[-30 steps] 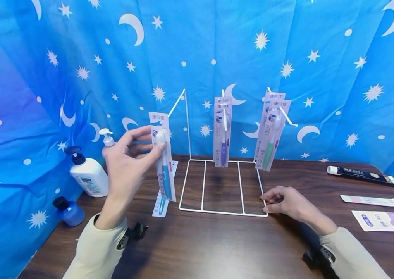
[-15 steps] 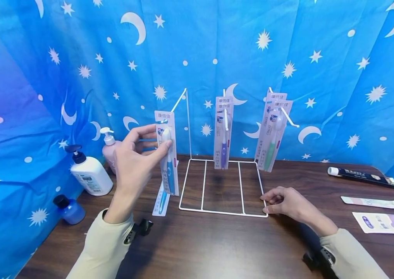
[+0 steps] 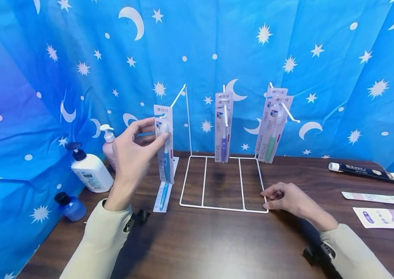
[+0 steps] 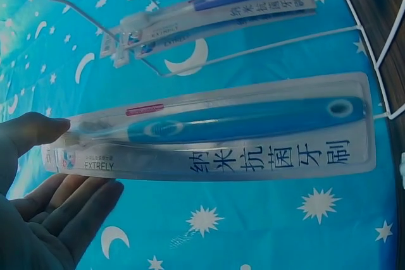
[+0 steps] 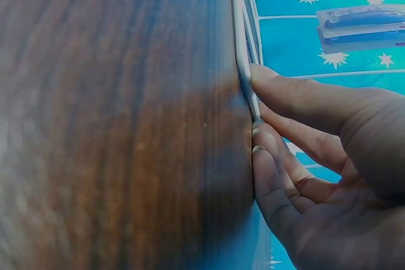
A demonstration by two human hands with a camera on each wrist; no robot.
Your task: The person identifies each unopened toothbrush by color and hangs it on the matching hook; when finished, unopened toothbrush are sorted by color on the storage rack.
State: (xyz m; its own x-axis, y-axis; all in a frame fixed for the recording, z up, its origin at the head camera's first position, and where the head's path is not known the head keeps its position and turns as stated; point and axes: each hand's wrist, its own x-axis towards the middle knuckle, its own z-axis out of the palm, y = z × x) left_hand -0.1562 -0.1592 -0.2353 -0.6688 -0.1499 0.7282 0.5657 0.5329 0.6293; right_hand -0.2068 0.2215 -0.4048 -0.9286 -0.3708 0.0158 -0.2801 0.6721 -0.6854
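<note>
My left hand (image 3: 130, 155) pinches a packaged blue toothbrush (image 3: 166, 155) near its top, thumb in front and fingers behind. The pack hangs upright at the left arm of a white wire display rack (image 3: 217, 208). That arm's front end passes behind the card; a white bit shows at the hanging hole, but I cannot tell whether it is threaded. In the left wrist view the blue toothbrush (image 4: 240, 121) lies across the picture. My right hand (image 3: 287, 199) holds the rack base's front right corner between thumb and fingers; the right wrist view shows the thumb on the wire (image 5: 242, 61).
Packaged purple toothbrushes (image 3: 223, 135) hang on the middle arm, green ones (image 3: 274, 131) on the right. Another packaged blue toothbrush (image 3: 162, 199) lies left of the rack. Pump bottles (image 3: 93, 174) and a blue bottle (image 3: 74, 209) stand left; tubes (image 3: 364, 173) lie right.
My left hand has carried the packaged blue toothbrush slightly right, and the pack has straightened from a slight tilt. My right hand keeps its place on the rack's corner.
</note>
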